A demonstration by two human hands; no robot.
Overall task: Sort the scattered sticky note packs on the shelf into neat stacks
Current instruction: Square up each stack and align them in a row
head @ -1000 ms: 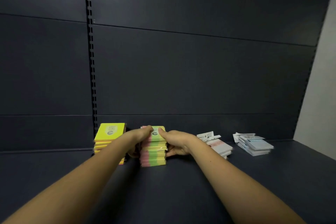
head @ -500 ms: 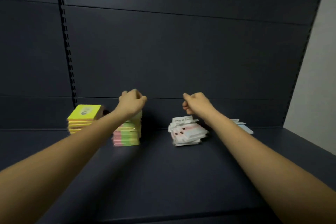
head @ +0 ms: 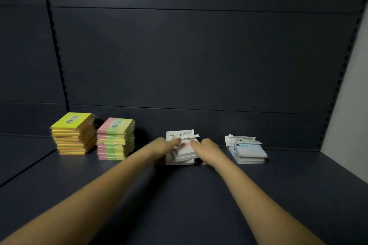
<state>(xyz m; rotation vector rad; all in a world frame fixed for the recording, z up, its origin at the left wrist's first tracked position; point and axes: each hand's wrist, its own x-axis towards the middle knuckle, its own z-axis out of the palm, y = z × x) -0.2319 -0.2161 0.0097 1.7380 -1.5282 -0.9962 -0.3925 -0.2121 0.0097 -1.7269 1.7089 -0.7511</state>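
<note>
Four piles of sticky note packs stand in a row on the dark shelf (head: 179,195). From the left: a yellow stack (head: 72,135), a pink-green-yellow stack (head: 115,139), an uneven white-and-pink pile (head: 184,155), and a pale blue pile (head: 248,151) with skewed top packs. My left hand (head: 166,146) holds the left side of the white-and-pink pile, thumb on top. My right hand (head: 206,148) grips its right side. The pile's packs are fanned out of line between my hands.
The shelf's dark back panel (head: 199,65) rises just behind the piles. A slotted upright (head: 57,45) runs down the back at the left. A light wall (head: 350,95) closes the right end.
Both hands left the pink-green-yellow stack, rose as loose fists, then came down onto the white-and-pink pile. The view shifted right.
</note>
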